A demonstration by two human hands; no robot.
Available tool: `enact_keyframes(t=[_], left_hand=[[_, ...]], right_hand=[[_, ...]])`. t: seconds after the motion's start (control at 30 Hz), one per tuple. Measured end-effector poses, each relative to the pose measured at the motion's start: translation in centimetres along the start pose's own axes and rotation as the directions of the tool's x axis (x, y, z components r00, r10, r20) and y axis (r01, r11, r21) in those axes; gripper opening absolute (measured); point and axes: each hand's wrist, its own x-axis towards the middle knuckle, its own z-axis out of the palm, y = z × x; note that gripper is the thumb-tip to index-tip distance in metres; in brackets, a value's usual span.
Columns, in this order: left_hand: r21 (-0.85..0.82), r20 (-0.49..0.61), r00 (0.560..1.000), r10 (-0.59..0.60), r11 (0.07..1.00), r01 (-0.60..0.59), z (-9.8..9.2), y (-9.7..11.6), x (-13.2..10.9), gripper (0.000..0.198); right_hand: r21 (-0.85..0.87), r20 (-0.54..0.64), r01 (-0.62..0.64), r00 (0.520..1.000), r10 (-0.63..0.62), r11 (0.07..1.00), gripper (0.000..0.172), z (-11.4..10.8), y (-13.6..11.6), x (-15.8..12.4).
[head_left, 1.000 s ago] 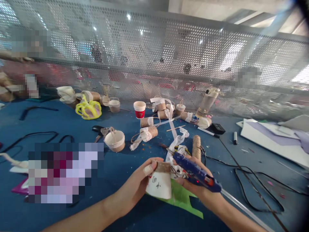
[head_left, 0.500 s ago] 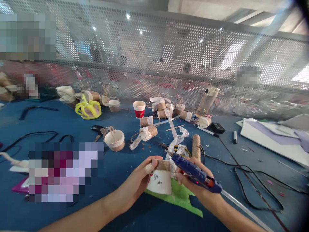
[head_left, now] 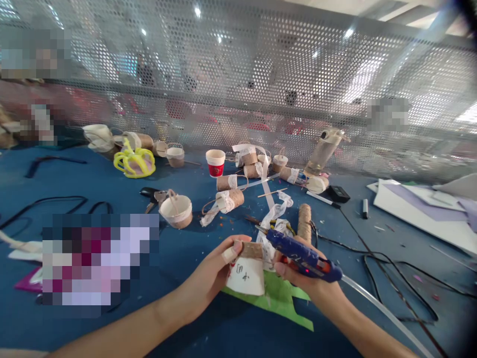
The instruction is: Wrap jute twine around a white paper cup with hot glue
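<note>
My left hand point(head_left: 223, 261) is closed around the left side of a paper cup point(head_left: 245, 276), white with handwritten marks and a brown twine-wrapped band along its upper end. In my right hand point(head_left: 307, 278) is a blue hot glue gun point(head_left: 298, 253), a clear glue stick trailing from its back and a small red light on its body. Its nozzle points up and left, beyond the cup and apart from it. Under the cup lies a green sheet point(head_left: 276, 303). White lace ribbon point(head_left: 274, 214) runs behind the glue gun, beside a roll of twine point(head_left: 304, 221).
Several twine-wrapped cups with handles, one a small basket point(head_left: 177, 211), lie farther back around a red-and-white cup point(head_left: 215, 163). Scissors point(head_left: 154, 196) are at left. A bottle point(head_left: 323, 151) leans near the perforated metal screen point(head_left: 238, 74). Black cable point(head_left: 372, 258) and white boards point(head_left: 417, 214) occupy the right.
The glue gun's rear and my right hand have risen slightly, its nozzle staying beyond the cup. My left hand still grips the cup. The view has shifted a little.
</note>
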Motion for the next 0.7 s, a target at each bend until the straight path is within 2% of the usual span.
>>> enact_keyframes(t=[0.7], left_hand=[[-0.014, 0.027, 0.999, -0.026, 1.000, 0.026, 0.35, -0.01, -0.54, 0.036]], right_hand=[[0.165, 0.022, -0.116, 0.993, 0.114, 0.979, 0.019, 0.67, 0.02, 0.19]])
